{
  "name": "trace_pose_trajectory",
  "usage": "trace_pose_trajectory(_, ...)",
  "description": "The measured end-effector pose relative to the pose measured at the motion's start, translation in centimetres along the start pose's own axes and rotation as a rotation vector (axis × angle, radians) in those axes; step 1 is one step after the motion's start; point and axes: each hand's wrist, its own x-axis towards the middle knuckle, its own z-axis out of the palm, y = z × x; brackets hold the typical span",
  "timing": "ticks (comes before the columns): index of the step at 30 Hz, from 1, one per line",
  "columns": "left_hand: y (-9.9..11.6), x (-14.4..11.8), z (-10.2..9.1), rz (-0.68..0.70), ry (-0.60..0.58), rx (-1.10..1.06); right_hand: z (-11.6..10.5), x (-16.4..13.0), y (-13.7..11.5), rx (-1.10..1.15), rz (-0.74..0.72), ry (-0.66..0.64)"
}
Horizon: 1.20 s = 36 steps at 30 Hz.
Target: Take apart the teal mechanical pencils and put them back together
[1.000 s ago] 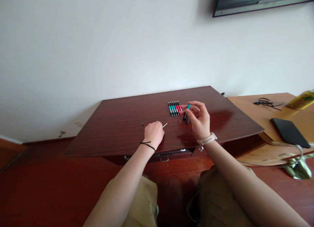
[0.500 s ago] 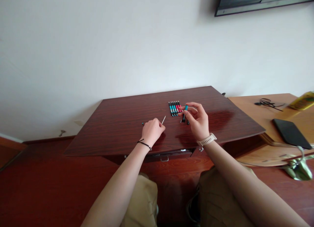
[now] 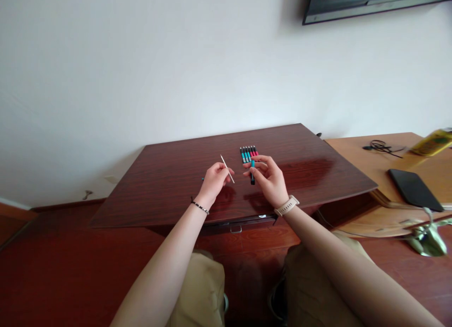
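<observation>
My left hand (image 3: 216,180) pinches a thin white refill rod (image 3: 227,168) that points up and to the left above the dark wooden desk (image 3: 169,185). My right hand (image 3: 270,177), with a pale watch at the wrist, holds a teal and black pen barrel (image 3: 252,170) almost upright, just right of the rod. Behind my right fingers several teal and pink pens (image 3: 248,154) lie side by side in a row on the desk. A tiny teal part (image 3: 202,179) rests on the desk, partly hidden by my left hand.
A lighter wooden table (image 3: 374,167) stands to the right with a black phone (image 3: 415,190), a black cable (image 3: 378,146) and a yellow-green bottle (image 3: 432,142). A drawer handle (image 3: 236,229) shows under the desk front. A screen (image 3: 370,2) hangs on the white wall.
My left hand has lifted off the desk and raised the white rod. My right hand has moved left toward it with the pen barrel, turning the barrel upright.
</observation>
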Motion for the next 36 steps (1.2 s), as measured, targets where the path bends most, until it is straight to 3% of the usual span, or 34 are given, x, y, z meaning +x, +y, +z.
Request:
trace_pose_trajectory(7, 0.3, 0.1, 0.1, 0.058, 0.017, -0.306, 1.2, -0.9, 1.6, -0.008, 0.083, -0.101)
trace_pose_trajectory(13, 0.1, 0.1, 0.1, 0.06, 0.055, -0.435, 1.4, -1.1, 2.2, 0.009, 0.145, -0.135)
trace_pose_trajectory(29, 0.3, -0.3, 0.7, 0.142, 0.033, -0.384, 1.5, -1.3, 2.3, 0.016, 0.173, -0.208)
trace_pose_trajectory(36, 1.2, -1.1, 1.4, 0.148, -0.064, -0.318, 1.5, -1.2, 2.2, 0.012, 0.169, -0.187)
